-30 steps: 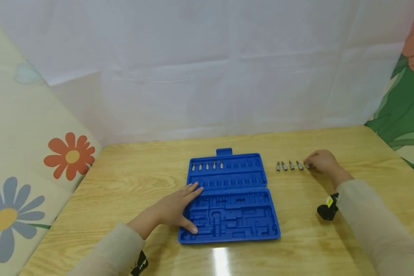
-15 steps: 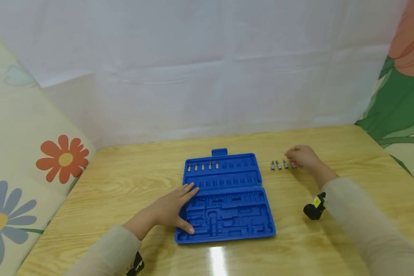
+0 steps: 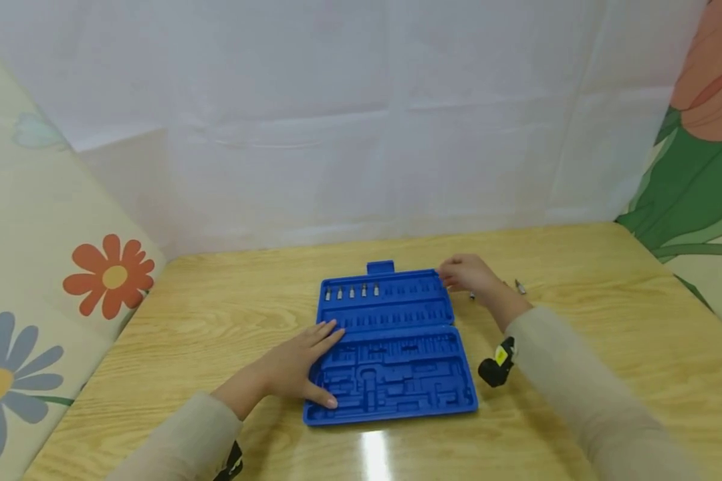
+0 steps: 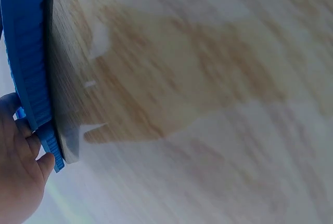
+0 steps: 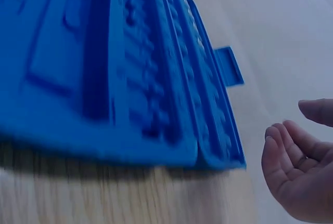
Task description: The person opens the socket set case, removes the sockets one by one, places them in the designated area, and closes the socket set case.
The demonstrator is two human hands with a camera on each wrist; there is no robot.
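A blue moulded case (image 3: 391,415) lies open flat on the table. Several small metal screwdriver bits (image 3: 351,292) stand in the left part of its top row. My left hand (image 3: 293,366) rests on the case's left edge with spread fingers; the left wrist view shows it (image 4: 21,167) against the case side. My right hand (image 3: 470,277) hovers by the case's upper right corner. In the right wrist view its fingers are loosely curled, the thumb (image 5: 318,112) apart from them, with no bit clearly visible. A loose bit (image 3: 520,287) lies right of it; this hand partly hides others.
The case's latch tab (image 3: 380,267) sticks out at its far edge. A wooden table (image 3: 241,294) carries everything, with a white cloth (image 3: 289,174) hanging behind it. Flower-printed cloth (image 3: 30,267) borders the left side.
My right hand has left the right end of the loose bit row and moved left to the case's corner. The left hand keeps its place on the case. The view has shifted slightly.
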